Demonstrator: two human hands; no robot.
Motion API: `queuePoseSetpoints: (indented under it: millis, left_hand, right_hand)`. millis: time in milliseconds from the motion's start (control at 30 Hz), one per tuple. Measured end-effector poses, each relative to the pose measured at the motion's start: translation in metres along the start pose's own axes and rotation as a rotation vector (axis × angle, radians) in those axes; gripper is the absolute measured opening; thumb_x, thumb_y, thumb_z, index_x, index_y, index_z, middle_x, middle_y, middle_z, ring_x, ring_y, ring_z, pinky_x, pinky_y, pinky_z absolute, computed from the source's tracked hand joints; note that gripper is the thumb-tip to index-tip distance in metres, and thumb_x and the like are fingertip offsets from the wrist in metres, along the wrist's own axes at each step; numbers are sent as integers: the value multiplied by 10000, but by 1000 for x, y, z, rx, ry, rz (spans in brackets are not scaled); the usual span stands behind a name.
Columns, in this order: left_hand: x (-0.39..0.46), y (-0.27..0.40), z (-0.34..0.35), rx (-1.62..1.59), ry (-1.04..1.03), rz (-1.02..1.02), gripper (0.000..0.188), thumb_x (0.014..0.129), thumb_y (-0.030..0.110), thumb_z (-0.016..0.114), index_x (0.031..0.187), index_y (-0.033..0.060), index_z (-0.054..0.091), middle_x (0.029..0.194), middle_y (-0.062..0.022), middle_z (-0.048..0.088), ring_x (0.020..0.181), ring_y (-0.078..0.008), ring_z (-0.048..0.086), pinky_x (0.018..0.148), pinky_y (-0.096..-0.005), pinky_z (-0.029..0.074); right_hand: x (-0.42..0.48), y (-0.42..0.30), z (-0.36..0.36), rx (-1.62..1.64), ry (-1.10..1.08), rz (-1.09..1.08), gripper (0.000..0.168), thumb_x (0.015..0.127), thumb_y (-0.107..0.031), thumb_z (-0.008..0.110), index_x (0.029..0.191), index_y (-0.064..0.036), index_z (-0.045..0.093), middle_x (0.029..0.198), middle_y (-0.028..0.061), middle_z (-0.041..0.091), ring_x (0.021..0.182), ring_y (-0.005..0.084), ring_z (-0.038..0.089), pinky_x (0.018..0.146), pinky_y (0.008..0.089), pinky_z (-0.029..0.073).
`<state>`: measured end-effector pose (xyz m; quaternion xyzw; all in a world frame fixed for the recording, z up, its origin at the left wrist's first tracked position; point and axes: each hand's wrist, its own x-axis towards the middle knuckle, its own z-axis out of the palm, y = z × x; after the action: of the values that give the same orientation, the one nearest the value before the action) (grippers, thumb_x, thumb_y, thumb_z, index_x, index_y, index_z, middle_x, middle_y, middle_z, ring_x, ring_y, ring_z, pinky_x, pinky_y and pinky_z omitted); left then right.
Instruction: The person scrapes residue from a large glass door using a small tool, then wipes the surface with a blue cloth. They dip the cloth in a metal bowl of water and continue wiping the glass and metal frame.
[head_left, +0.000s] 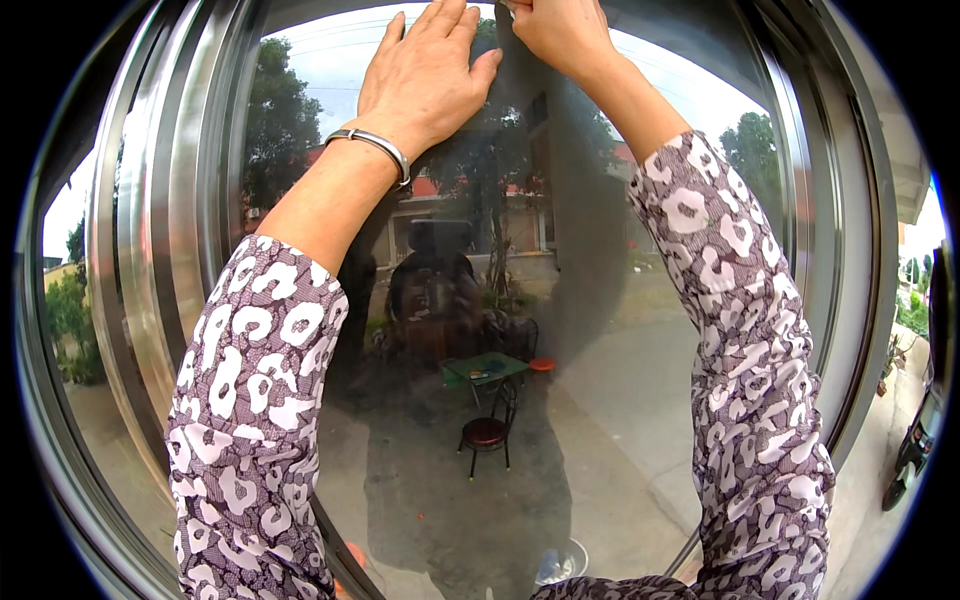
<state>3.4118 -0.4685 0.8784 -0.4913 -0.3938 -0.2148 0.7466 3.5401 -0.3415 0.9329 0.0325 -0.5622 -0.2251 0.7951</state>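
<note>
Upright in front of me is a large dark glass pane (615, 405) that mirrors trees, buildings and a dark figure. My left hand (424, 86) lies palm-down against its upper part, fingers spread, with nothing seen in it. A silver bangle (371, 142) circles the left wrist. Higher and to the right, my right hand (562, 26) has its fingers bent at the picture's top edge. Its fingertips are partly cut off, so what it may hold cannot be made out. Both forearms wear patterned sleeves (255, 390).
Polished metal frame strips (184, 187) border the pane at left, and a dark frame (862, 225) at right. In the glass appear a green table (487, 367), a chair (484, 433), a red stool (541, 364) and a pale basin (576, 559). Part of a vehicle (915, 450) shows far right.
</note>
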Motion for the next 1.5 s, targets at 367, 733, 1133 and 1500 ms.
queuePoseSetpoints:
  millis: [367, 733, 1133, 1500]
  left_hand:
    - [0, -1, 4, 29, -16, 9, 560, 976, 335, 534, 1384, -48, 522, 1490, -215, 484, 1420, -331, 415, 1183, -494, 301]
    - [1, -2, 0, -8, 4, -7, 562, 971, 329, 540, 1380, -55, 519, 1483, -226, 489, 1420, -341, 416, 1185, -500, 297]
    - [0, 1, 0, -11, 9, -19, 550, 964, 318, 546, 1375, -48, 531, 1480, -218, 496, 1420, -338, 418, 1187, -494, 292]
    - [1, -1, -4, 22, 33, -58, 556, 942, 337, 581, 1346, -44, 557, 1447, -201, 521, 1397, -333, 437, 1172, -483, 314]
  right_hand:
    - [0, -4, -1, -40, -16, 42, 165, 866, -131, 646, 890, -45, 785, 850, 253, 688, 842, 426, 696, 796, 484, 564]
    - [4, -11, -6, -25, -17, 132, 164, 869, -146, 657, 910, -56, 788, 867, 247, 695, 857, 426, 697, 804, 479, 566]
    - [1, -5, 1, -25, 17, 107, 175, 867, -149, 654, 904, -40, 786, 858, 264, 690, 850, 423, 703, 793, 473, 568]
    - [-1, -13, -3, -62, -3, 100, 173, 866, -141, 649, 841, -21, 771, 817, 260, 679, 816, 430, 695, 772, 483, 560]
